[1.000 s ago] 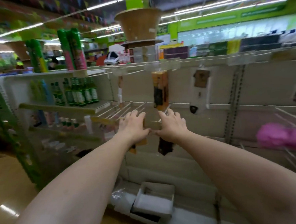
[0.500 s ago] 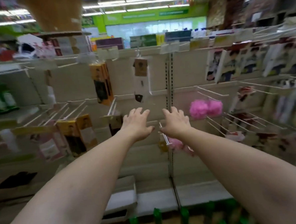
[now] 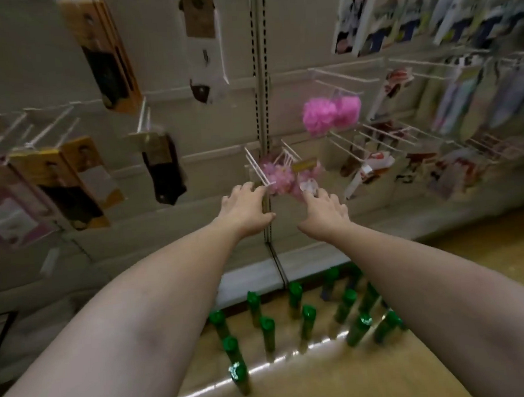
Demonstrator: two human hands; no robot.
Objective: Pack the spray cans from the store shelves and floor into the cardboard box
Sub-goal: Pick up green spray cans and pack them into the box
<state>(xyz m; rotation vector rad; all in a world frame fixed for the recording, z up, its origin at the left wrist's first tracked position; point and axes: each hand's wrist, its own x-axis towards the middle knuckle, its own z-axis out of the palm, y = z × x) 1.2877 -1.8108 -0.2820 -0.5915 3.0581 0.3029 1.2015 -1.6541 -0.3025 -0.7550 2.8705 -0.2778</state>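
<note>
Several green spray cans (image 3: pixel 307 321) with green caps stand upright on the wooden floor at the foot of the shelf unit, between my forearms. My left hand (image 3: pixel 245 210) and my right hand (image 3: pixel 324 211) are stretched out in front of me, fingers straight, holding nothing. Both hover well above the cans, close to the white wire hooks (image 3: pixel 257 168) on the shelf wall. No cardboard box is in view.
The shelf wall carries hanging goods: pink bath sponges (image 3: pixel 330 114), dark socks (image 3: pixel 164 173), yellow packs (image 3: pixel 104 51) at left, printed packs (image 3: pixel 403 14) at right. Wire hooks stick out toward me. The shelf's white base ledge (image 3: pixel 250 278) lies behind the cans.
My view has swung right and tilted down, away from the shelf with green bottles. The floor cans have come fully into view. Both hands stay outstretched and empty.
</note>
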